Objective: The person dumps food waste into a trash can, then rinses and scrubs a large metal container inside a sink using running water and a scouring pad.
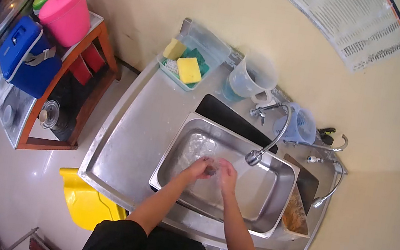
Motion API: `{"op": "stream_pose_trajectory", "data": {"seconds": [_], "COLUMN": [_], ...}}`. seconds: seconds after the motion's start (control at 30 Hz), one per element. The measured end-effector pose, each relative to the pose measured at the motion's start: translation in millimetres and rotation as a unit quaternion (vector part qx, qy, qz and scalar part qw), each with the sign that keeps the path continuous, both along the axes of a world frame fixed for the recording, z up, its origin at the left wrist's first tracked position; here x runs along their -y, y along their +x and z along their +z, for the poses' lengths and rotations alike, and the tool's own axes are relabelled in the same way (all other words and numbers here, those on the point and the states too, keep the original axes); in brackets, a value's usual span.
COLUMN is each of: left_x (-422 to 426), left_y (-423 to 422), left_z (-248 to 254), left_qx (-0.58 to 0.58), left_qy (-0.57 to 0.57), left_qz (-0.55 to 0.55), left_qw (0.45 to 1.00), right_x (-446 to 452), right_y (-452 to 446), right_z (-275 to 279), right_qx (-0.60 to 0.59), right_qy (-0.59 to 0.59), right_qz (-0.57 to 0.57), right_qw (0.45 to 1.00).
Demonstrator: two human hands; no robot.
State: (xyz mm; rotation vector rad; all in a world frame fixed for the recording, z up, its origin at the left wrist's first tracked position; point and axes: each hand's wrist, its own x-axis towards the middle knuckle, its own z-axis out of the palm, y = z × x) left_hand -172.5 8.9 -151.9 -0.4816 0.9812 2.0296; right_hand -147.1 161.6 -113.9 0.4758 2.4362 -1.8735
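Note:
Both of my hands are over a rectangular stainless steel pan (256, 199) set at the sink. My left hand (199, 168) has its fingers curled round a small dark object (211, 170) that I cannot make out. Close beside it, my right hand (227, 175) has its fingers bent towards the same spot, near something clear and shiny; whether it grips anything is hidden. Clear, glossy material (199, 145) lies in the pan's left end. A curved faucet (253, 157) hangs over the pan's back edge.
Behind the pan stand a plastic tub (209, 69) with yellow sponges (188, 70), a clear jug (249, 78) and a blue basket (298, 124). A second faucet (318, 202) and a container with orange residue (295, 216) are at right. A yellow bin (88, 201) stands below left.

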Motion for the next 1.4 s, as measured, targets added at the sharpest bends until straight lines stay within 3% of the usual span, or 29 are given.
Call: {"op": "stream_pose_trajectory", "data": {"seconds": [0.1,0.2,0.27,0.33,0.37,0.47,0.53,0.67,0.73,0.83,0.97,1.1,1.17,1.23,1.27,1.37,1.4], "left_x": [-22,-47,-70,-91,-94,-98,-99,-67,-54,-42,-32,-20,-14,-1,2,-12,-13], "left_y": [-2,-4,-2,5,6,8,5,3,9,28,50,69,71,63,58,67,68], "left_z": [0,9,13,10,9,13,-7,20,17,5,-37,-57,-61,1,26,-30,-26], "left_qx": [-0.062,-0.071,-0.052,-0.025,-0.037,-0.063,-0.065,-0.111,-0.110,-0.114,-0.118,-0.240,-0.249,-0.187,-0.158,-0.347,-0.326], "left_qy": [-0.058,-0.068,-0.020,0.064,0.041,-0.010,-0.022,-0.101,-0.097,-0.087,-0.142,-0.261,-0.251,-0.260,-0.265,-0.333,-0.348], "left_qz": [-0.049,-0.103,-0.086,-0.018,-0.015,-0.012,-0.008,-0.091,-0.111,-0.098,-0.108,-0.126,-0.146,-0.165,-0.171,-0.082,-0.079], "left_qw": [0.995,0.990,0.995,0.997,0.998,0.998,0.998,0.984,0.983,0.985,0.977,0.926,0.924,0.933,0.936,0.873,0.875], "right_x": [-54,-69,-69,-85,-94,-123,-132,-157,-159,-157,-148,-145,-130,-131,-135,-156,-168], "right_y": [-4,-10,-18,-42,-56,-119,-156,-222,-242,-255,-260,-278,-270,-266,-264,-214,-191], "right_z": [-11,36,87,97,102,94,86,30,9,-1,21,31,38,34,37,61,74], "right_qx": [0.026,0.024,-0.074,-0.141,-0.175,-0.222,-0.146,-0.009,0.036,0.054,0.036,0.005,0.014,0.007,0.020,-0.089,-0.107], "right_qy": [-0.208,-0.163,0.065,0.095,0.109,0.324,0.299,0.424,0.358,0.069,-0.024,-0.104,-0.120,-0.136,-0.087,-0.055,0.053], "right_qz": [-0.216,-0.227,-0.180,-0.175,-0.174,-0.055,-0.022,0.064,0.095,0.049,-0.073,-0.107,-0.092,-0.073,-0.050,0.045,0.051], "right_qw": [0.954,0.960,0.979,0.970,0.963,0.918,0.943,0.904,0.928,0.995,0.996,0.989,0.988,0.988,0.995,0.994,0.992]}}
